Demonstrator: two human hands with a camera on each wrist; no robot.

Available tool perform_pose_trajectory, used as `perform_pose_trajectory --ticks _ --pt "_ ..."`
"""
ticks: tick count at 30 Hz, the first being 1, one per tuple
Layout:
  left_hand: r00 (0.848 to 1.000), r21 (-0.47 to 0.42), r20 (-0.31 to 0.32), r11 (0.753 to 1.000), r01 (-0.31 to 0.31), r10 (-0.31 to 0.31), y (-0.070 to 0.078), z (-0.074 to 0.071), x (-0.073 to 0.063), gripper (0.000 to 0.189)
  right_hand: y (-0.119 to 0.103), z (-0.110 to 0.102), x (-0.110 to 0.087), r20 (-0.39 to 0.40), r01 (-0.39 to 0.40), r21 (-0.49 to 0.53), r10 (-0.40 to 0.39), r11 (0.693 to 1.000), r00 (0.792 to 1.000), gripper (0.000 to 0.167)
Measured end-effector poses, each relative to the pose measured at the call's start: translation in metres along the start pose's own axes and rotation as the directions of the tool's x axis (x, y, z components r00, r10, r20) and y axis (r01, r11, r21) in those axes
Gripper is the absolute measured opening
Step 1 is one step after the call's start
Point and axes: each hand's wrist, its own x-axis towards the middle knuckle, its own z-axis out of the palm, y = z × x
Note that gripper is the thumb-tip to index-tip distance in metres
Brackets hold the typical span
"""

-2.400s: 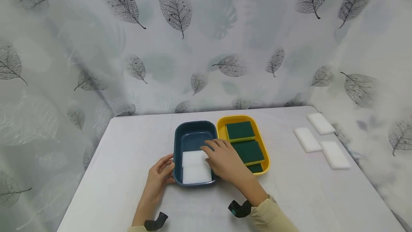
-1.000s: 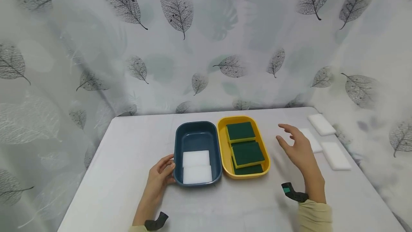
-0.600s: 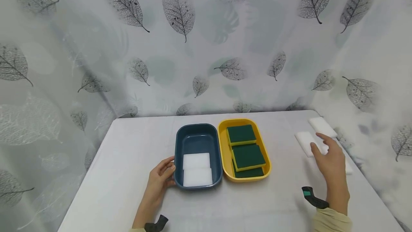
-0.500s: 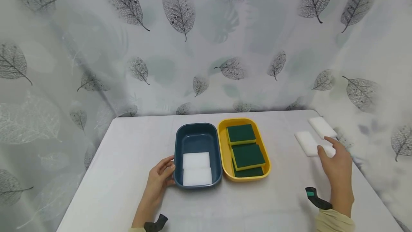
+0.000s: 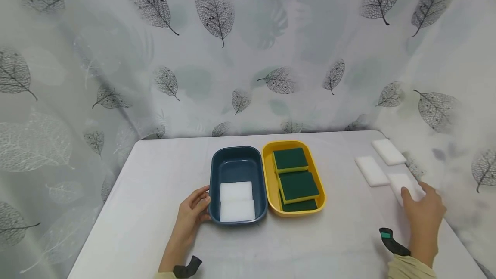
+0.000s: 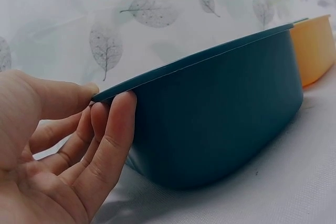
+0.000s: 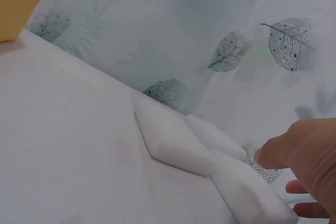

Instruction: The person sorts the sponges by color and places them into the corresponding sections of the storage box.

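My left hand (image 5: 192,210) holds the left rim of the dark blue basin (image 6: 210,114), thumb on top and fingers beneath the lip. Two white sponges (image 5: 237,210) lie flat in the front half of that basin. At the table's right edge, my right hand (image 5: 424,208) spreads its thumb and fingers over the nearest loose white sponge (image 5: 399,183), covering part of it. In the right wrist view the thumb (image 7: 273,152) is held above that sponge (image 7: 247,187), with the other fingertips by its far right side.
A yellow basin (image 5: 288,144) stands against the blue one, with several green-and-yellow scouring sponges (image 5: 298,185) stacked inside. Two more white sponges, one at the back (image 5: 388,151) and one to the left (image 5: 372,171), lie near the right edge. Leaf-print curtain hangs behind the table.
My right hand has left the blue basin, crossed over the yellow one to the right and come down by the nearest loose sponge. The left hand has stayed on the rim.
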Motion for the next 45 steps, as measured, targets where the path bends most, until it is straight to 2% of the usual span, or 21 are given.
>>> perform_pose_trajectory --ticks 8,15,20,28,37,42,45 --pt "1.0 -0.005 -0.009 1.0 0.009 -0.009 -0.002 -0.002 -0.002 0.048 0.009 0.006 0.004 0.036 -0.049 -0.092 0.053 0.995 0.998 0.076" --pt "1.0 -0.014 -0.001 1.0 0.01 -0.01 -0.002 -0.003 -0.004 0.049 0.015 0.009 0.006 0.024 -0.022 -0.131 0.025 0.991 0.999 0.075" --pt "1.0 -0.005 -0.004 1.0 0.008 -0.008 -0.001 -0.004 -0.005 0.049 0.017 0.013 0.007 0.016 -0.036 -0.135 0.039 0.99 0.999 0.076" --pt "1.0 0.006 0.01 1.0 0.0 0.0 -0.001 -0.001 -0.004 0.048 0.015 0.014 0.002 -0.09 0.007 -0.042 -0.01 0.999 0.996 0.074" --pt "1.0 0.0 0.003 1.0 0.001 -0.001 0.0 -0.001 -0.003 0.048 0.015 0.014 0.001 -0.142 0.034 0.047 -0.027 0.998 0.989 0.069" --pt "1.0 0.005 0.001 1.0 0.008 -0.008 0.001 -0.001 -0.003 0.046 0.02 0.013 0.004 -0.13 -0.031 0.163 0.052 0.986 0.99 0.068" --pt "1.0 0.013 0.011 1.0 -0.001 0.001 0.002 0.0 -0.001 0.047 0.021 0.009 0.006 -0.099 -0.081 0.249 0.109 0.965 0.989 0.067"
